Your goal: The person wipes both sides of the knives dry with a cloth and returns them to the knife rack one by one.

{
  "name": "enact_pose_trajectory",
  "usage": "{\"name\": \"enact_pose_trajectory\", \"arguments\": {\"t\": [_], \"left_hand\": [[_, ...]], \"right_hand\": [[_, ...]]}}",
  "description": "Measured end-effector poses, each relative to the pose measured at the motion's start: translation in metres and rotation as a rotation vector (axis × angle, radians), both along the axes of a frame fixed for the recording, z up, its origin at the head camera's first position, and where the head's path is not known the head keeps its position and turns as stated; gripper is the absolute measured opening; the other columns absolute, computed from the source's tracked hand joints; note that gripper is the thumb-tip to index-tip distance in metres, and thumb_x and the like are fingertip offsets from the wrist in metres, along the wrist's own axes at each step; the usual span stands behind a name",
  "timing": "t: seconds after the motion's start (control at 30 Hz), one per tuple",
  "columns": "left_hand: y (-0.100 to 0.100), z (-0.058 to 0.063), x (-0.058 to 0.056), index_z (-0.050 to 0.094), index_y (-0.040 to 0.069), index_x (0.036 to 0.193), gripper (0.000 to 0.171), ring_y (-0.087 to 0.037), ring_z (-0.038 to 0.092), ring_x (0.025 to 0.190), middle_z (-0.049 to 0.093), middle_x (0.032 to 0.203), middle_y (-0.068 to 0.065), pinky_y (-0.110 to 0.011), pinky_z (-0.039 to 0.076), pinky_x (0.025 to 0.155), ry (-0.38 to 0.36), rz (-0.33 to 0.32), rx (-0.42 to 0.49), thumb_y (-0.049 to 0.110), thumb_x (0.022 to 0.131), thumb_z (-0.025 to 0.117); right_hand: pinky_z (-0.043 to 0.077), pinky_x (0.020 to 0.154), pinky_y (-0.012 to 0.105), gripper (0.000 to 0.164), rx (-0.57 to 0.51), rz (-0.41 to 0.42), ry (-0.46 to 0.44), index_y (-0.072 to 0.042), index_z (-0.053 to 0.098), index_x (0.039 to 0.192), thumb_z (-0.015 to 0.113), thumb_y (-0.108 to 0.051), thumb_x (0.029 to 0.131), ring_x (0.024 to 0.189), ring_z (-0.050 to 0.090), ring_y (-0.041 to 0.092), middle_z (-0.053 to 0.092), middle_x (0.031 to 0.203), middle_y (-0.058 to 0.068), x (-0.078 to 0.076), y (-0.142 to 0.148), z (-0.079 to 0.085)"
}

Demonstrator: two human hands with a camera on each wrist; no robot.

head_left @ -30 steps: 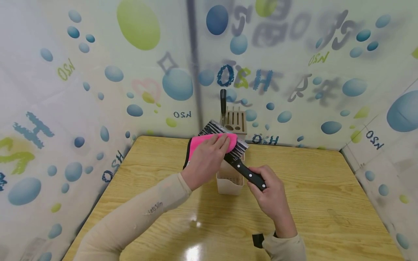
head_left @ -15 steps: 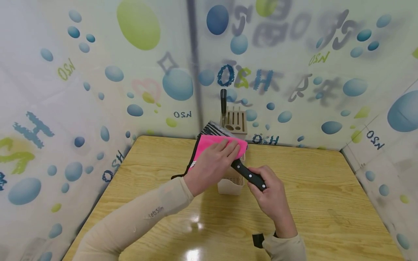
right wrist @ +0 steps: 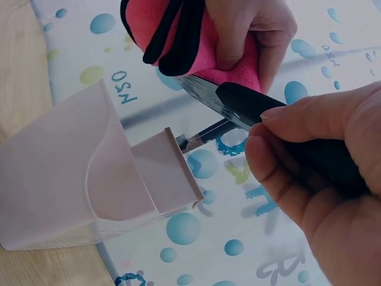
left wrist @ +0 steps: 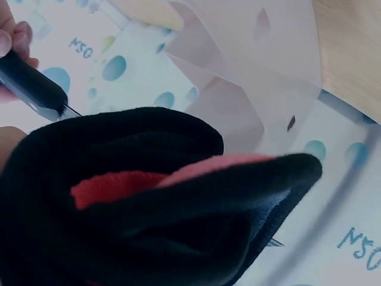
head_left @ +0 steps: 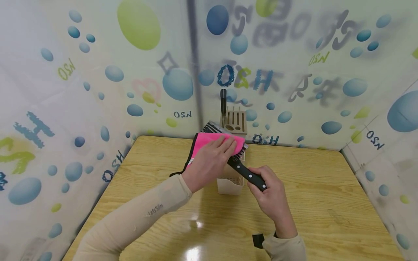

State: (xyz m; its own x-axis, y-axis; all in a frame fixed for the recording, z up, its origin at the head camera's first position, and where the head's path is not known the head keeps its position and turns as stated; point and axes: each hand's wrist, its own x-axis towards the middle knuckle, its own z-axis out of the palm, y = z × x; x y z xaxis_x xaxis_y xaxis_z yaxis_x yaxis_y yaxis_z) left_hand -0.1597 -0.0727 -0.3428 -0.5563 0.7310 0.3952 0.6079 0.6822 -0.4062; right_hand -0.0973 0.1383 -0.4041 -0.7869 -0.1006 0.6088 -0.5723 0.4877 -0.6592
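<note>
In the head view my right hand grips the black riveted handle of a broad-bladed cleaver, held up over the table. My left hand holds a pink cloth with black edging against the blade, covering much of it. The right wrist view shows the left thumb on the near side of the cloth and the right fingers curled round the handle. Folded black-edged cloth fills most of the left wrist view.
Behind and below the cleaver stands a pale knife block with slots on top. A black-handled knife stands upright in it. An open bin fronts it on the wooden table. Patterned sheets rise at the back and sides.
The left hand with the cloth slid right along the blade toward the handle, then back a little to the left. The right hand and the cleaver stay nearly still.
</note>
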Motion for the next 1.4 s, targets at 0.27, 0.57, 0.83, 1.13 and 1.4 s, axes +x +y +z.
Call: {"name": "enact_pose_trajectory", "arguments": {"t": [0.27, 0.57, 0.83, 1.13, 1.4], "left_hand": [[-0.008, 0.002, -0.011, 0.058, 0.002, 0.145, 0.050, -0.029, 0.060, 0.132, 0.061, 0.146, -0.013, -0.037, 0.049, 0.111, -0.036, 0.045, 0.063, 0.008, 0.096, 0.069], [-0.017, 0.004, -0.022, 0.059, 0.002, 0.145, 0.050, -0.029, 0.060, 0.133, 0.061, 0.146, -0.012, -0.037, 0.050, 0.110, -0.097, 0.107, 0.114, 0.000, 0.095, 0.064], [-0.027, 0.005, -0.033, 0.059, 0.001, 0.144, 0.050, -0.030, 0.061, 0.131, 0.062, 0.144, -0.013, -0.037, 0.052, 0.108, -0.123, 0.157, 0.160, -0.002, 0.094, 0.063], [-0.042, 0.002, -0.046, 0.063, -0.001, 0.139, 0.045, -0.031, 0.066, 0.125, 0.065, 0.139, -0.016, -0.039, 0.056, 0.102, -0.091, 0.199, 0.204, -0.001, 0.094, 0.061], [-0.053, 0.001, -0.050, 0.063, -0.002, 0.139, 0.047, -0.031, 0.066, 0.124, 0.065, 0.139, -0.017, -0.040, 0.060, 0.094, -0.112, 0.240, 0.275, -0.005, 0.092, 0.061]], "right_hand": [[0.052, 0.067, 0.024, 0.042, 0.001, -0.003, 0.006, -0.003, 0.073, 0.116, 0.081, 0.014, 0.078, 0.082, 0.057, 0.012, 0.068, 0.099, 0.003, 0.001, 0.002, 0.001], [0.051, 0.068, 0.023, 0.043, -0.010, 0.011, 0.013, -0.005, 0.074, 0.117, 0.082, 0.013, 0.079, 0.084, 0.058, 0.012, 0.068, 0.102, 0.003, 0.002, 0.005, 0.002], [0.051, 0.070, 0.020, 0.045, 0.004, 0.014, -0.005, -0.003, 0.072, 0.117, 0.082, 0.014, 0.077, 0.085, 0.059, 0.012, 0.068, 0.101, 0.004, 0.002, 0.008, 0.001], [0.050, 0.069, 0.016, 0.041, -0.023, 0.042, -0.015, -0.001, 0.072, 0.115, 0.081, 0.014, 0.078, 0.083, 0.059, 0.010, 0.068, 0.100, 0.004, 0.002, 0.010, 0.000], [0.050, 0.070, 0.015, 0.040, -0.086, 0.056, -0.046, -0.001, 0.073, 0.116, 0.080, 0.014, 0.079, 0.084, 0.059, 0.010, 0.069, 0.102, 0.006, 0.003, 0.013, -0.001]]}}
